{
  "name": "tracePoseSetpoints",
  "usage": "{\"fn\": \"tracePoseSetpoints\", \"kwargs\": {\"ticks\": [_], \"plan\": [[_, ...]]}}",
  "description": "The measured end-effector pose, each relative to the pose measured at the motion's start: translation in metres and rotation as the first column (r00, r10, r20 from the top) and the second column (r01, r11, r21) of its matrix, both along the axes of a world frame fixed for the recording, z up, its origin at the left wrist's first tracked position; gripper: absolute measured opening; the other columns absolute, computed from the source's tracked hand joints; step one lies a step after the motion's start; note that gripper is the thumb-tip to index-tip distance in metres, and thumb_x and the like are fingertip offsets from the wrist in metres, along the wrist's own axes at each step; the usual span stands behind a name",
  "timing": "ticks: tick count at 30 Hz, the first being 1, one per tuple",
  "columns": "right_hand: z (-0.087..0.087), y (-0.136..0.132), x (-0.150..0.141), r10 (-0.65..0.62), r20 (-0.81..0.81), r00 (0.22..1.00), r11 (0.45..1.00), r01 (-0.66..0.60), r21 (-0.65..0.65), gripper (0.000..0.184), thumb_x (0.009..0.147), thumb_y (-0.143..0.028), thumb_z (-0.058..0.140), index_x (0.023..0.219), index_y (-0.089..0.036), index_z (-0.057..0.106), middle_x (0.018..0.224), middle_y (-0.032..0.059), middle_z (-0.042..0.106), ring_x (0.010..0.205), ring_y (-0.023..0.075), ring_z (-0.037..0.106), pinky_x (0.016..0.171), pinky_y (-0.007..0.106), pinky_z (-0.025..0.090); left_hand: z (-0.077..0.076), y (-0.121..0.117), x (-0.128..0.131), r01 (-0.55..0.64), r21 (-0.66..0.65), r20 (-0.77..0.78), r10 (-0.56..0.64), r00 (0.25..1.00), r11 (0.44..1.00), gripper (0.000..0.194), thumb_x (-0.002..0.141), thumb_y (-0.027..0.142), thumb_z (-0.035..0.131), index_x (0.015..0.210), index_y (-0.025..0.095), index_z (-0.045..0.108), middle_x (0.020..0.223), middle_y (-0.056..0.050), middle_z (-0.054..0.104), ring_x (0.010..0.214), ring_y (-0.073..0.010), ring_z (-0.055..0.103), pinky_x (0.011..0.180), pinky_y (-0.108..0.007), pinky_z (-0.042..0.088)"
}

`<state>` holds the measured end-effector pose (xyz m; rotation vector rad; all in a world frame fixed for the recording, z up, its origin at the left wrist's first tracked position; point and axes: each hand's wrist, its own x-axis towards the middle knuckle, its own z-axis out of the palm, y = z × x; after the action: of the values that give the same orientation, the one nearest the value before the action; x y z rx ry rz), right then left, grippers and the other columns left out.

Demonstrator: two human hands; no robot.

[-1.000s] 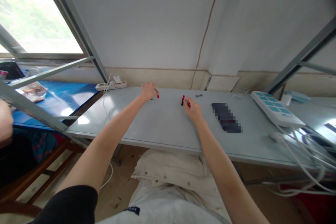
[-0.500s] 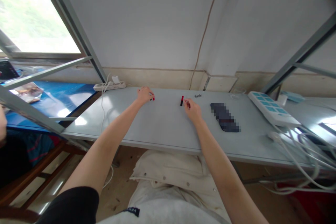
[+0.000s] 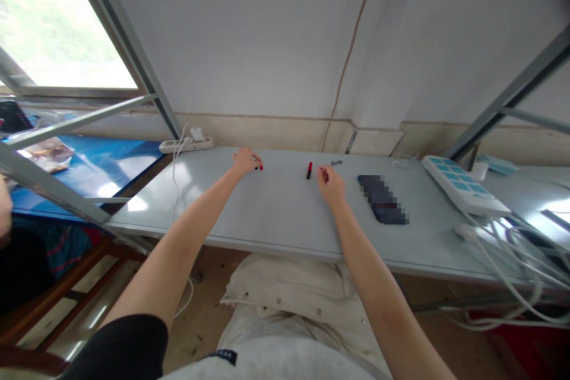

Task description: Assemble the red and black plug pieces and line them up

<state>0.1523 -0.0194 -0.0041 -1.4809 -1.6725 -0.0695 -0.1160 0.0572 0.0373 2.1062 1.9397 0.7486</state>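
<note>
On the left half of the grey tabletop (image 3: 285,214), my left hand (image 3: 244,160) is closed with its fingers bent down. A small red-and-black stick (image 3: 261,167) shows at its fingertips, mostly covered by them. Farther right, another short stick (image 3: 309,170), red at the top and black below, lies by itself. My right hand (image 3: 330,183) is just to the right of that stick, apart from it. Its fingers are curled in a pinch; something dark red appears inside, too small to name.
A small dark tangled item (image 3: 337,162) lies behind my right hand. A pixelated dark phone-like object (image 3: 383,199) is to the right, then a white-and-blue power strip (image 3: 463,184) with cables. Another power strip (image 3: 187,145) sits at the back left. Metal frame posts flank the table.
My right hand has moved slightly right, away from the red-and-black stick, widening the gap. My left hand stays in place.
</note>
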Motion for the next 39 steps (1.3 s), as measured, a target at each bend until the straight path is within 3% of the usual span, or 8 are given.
{"fn": "tracePoseSetpoints", "kwargs": {"ticks": [6,10,13,16,19,22,28,39], "plan": [[0.000,0.005,0.013,-0.147,-0.127,0.981,0.981,0.161,0.113,0.034,0.083,-0.040,0.032,0.088,-0.014,0.054,0.068,0.0039,0.058,0.056,0.0123,0.047,0.058,0.024,0.034,-0.003,0.002,-0.001,0.015,-0.050,-0.093,-0.020,0.995,0.999,0.017,0.061,0.033,0.064,0.073,0.023,0.069,0.091,-0.007,0.062,0.100,-0.0296,0.047,0.085,-0.046,0.031],[-0.001,0.008,0.023,-0.236,-0.142,0.961,0.971,0.238,0.001,0.028,0.081,-0.035,0.037,0.093,-0.015,0.051,0.071,0.0040,0.059,0.060,0.0139,0.049,0.060,0.026,0.034,-0.001,0.001,0.000,0.000,-0.073,-0.115,-0.008,0.993,0.997,0.024,0.061,0.034,0.064,0.082,0.022,0.068,0.095,-0.010,0.061,0.100,-0.0293,0.047,0.083,-0.045,0.032],[-0.004,0.011,0.032,-0.274,-0.115,0.955,0.953,0.253,-0.167,0.028,0.077,-0.033,0.044,0.097,-0.014,0.048,0.074,0.0050,0.059,0.064,0.0157,0.052,0.060,0.026,0.034,0.006,-0.009,0.010,0.008,-0.001,-0.162,-0.008,0.987,1.000,0.032,0.063,0.031,0.063,0.093,0.019,0.064,0.103,-0.012,0.059,0.102,-0.0289,0.045,0.083,-0.044,0.032],[-0.006,0.013,0.038,-0.262,-0.036,0.964,0.902,0.232,-0.363,0.024,0.074,-0.032,0.048,0.091,-0.015,0.050,0.076,0.0061,0.060,0.069,0.0168,0.053,0.061,0.026,0.034,0.016,-0.029,0.032,0.200,0.161,-0.249,-0.156,0.956,0.966,0.035,0.069,0.030,0.058,0.103,0.021,0.058,0.109,-0.008,0.055,0.105,-0.0250,0.044,0.086,-0.041,0.030],[-0.007,0.013,0.039,-0.210,0.053,0.976,0.852,0.209,-0.479,0.022,0.073,-0.034,0.050,0.086,-0.016,0.052,0.080,0.0073,0.060,0.072,0.0172,0.054,0.060,0.026,0.035,0.018,-0.051,0.062,0.437,0.231,-0.323,-0.355,0.877,0.869,0.032,0.075,0.030,0.051,0.106,0.023,0.055,0.110,-0.006,0.055,0.104,-0.0210,0.044,0.088,-0.037,0.028],[-0.005,0.012,0.036,-0.163,0.105,0.981,0.857,0.194,-0.477,0.020,0.074,-0.034,0.050,0.083,-0.016,0.053,0.079,0.0067,0.060,0.073,0.0167,0.054,0.060,0.025,0.035,0.008,-0.067,0.090,0.534,0.242,-0.347,-0.442,0.827,0.810,0.032,0.079,0.029,0.046,0.109,0.022,0.052,0.111,-0.007,0.054,0.103,-0.0196,0.045,0.086,-0.034,0.029],[-0.001,0.009,0.023,-0.044,0.189,0.981,0.912,0.116,-0.393,0.013,0.074,-0.030,0.051,0.076,-0.018,0.054,0.077,0.0042,0.060,0.072,0.0144,0.053,0.061,0.024,0.034,-0.028,-0.069,0.124,0.396,0.320,-0.230,-0.335,0.914,0.861,0.034,0.081,0.025,0.041,0.114,0.019,0.047,0.111,-0.009,0.054,0.101,-0.0197,0.045,0.082,-0.034,0.031],[0.000,0.006,0.020,-0.093,0.246,0.965,0.904,0.186,-0.385,0.014,0.077,-0.028,0.046,0.077,-0.017,0.055,0.083,0.0069,0.061,0.079,0.0168,0.055,0.065,0.025,0.036,-0.050,-0.064,0.126,0.416,0.293,-0.233,-0.358,0.904,0.861,0.044,0.080,0.022,0.041,0.124,0.023,0.040,0.117,-0.008,0.049,0.106,-0.0203,0.042,0.082,-0.035,0.031]]}}
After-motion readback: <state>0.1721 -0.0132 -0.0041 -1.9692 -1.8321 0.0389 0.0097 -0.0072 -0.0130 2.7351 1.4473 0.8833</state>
